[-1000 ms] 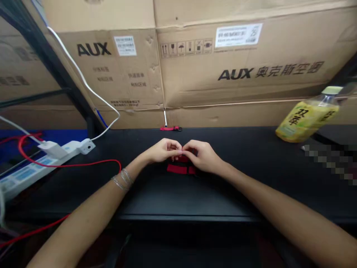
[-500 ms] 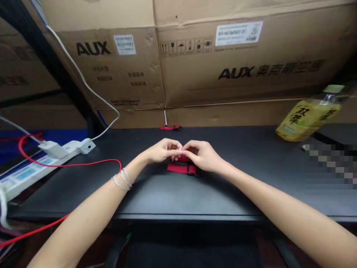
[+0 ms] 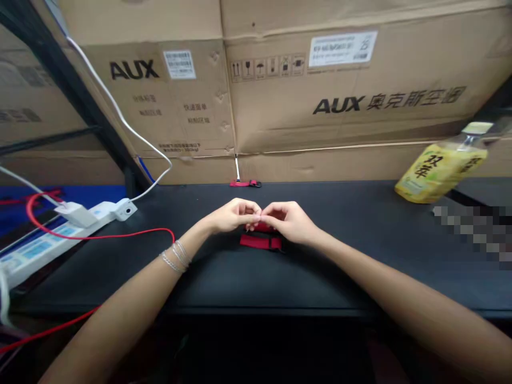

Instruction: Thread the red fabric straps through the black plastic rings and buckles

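Note:
My left hand (image 3: 238, 215) and my right hand (image 3: 291, 221) meet at the fingertips over the middle of the black table (image 3: 224, 282). Each is closed in a pinch, thumb against finger; whatever sits between the tips is too small and too covered to name. Just under the fingers lies a red strap (image 3: 262, 228), partly hidden by both hands. Nearer to me, a second red strap with a black buckle (image 3: 261, 242) rests flat. Farther back, a third red strap with a black buckle (image 3: 242, 183) lies by the cardboard boxes.
Large cardboard boxes (image 3: 276, 122) stand along the back edge. At left are a white power strip (image 3: 104, 212), a white cable (image 3: 120, 114) and a red cable (image 3: 132, 233). A yellow-labelled bottle (image 3: 436, 168) leans at the right, behind a blurred patch.
Both hands keep the same pinch at the same spot. The straps stay where they lay; the picture has only grown a little sharper and darker.

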A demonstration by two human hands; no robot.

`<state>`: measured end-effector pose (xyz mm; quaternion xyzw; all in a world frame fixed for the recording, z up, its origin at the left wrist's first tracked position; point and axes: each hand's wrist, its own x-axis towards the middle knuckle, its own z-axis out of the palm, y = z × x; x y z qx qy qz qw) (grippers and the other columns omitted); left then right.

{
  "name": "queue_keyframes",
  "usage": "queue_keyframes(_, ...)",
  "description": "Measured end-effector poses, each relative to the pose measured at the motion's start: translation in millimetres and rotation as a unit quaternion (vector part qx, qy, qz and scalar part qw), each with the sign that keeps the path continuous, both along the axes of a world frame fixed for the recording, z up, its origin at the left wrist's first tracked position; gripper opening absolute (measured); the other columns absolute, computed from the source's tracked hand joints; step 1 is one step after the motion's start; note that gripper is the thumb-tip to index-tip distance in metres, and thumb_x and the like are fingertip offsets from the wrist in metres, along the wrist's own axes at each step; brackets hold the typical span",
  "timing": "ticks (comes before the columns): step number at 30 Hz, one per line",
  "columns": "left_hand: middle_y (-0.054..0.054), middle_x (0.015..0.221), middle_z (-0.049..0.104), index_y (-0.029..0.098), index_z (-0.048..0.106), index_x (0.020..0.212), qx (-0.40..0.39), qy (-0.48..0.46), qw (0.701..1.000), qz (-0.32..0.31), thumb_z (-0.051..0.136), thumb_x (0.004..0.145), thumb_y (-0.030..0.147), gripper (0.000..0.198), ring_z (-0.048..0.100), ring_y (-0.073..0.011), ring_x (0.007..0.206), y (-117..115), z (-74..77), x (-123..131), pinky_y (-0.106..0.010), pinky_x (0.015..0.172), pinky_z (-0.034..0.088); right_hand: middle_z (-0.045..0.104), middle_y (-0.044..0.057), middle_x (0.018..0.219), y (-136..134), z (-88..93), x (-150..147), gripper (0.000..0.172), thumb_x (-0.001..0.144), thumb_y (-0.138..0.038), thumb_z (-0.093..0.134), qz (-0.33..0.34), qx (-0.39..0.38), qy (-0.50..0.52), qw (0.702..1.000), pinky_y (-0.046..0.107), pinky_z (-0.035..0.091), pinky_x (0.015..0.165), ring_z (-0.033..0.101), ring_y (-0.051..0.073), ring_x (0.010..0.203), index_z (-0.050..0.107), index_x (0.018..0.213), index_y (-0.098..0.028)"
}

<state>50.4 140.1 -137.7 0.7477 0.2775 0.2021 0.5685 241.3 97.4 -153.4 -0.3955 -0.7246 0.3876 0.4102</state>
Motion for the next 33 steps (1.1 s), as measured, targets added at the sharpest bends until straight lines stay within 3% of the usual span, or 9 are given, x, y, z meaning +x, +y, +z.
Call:
queue_keyframes(9,0.002,0.062,0.058,0.011,0.058,0.077,0.006,-0.013,0.999,0.030,0.071,0.073,0.039,0.031,0.052,-0.0082,0.056,-2.6,1.3,2.0,-0.022,0.057,0.042,0.064,0.003,0.065,0.9,1.0,-0.2,0.026,0.076,-0.038,0.063,-0.017,-0.017,0.005,1.000,0.025,0.043,0.055,0.052,0.011,0.057,0.066,0.075,-0.012)
queue_keyframes(33,0.001,0.063,0.057,0.010,0.059,0.076,-0.011,-0.025,1.000,-0.001,0.073,0.070,0.035,0.029,0.050,-0.0086,0.057,-0.6,1.8,-0.7,-0.023,0.059,0.040,0.064,0.003,0.065,-3.6,4.3,-4.1,0.040,0.064,-0.049,0.075,0.001,-0.126,0.068,0.990,0.025,0.040,0.056,0.052,0.011,0.058,0.067,0.074,-0.011)
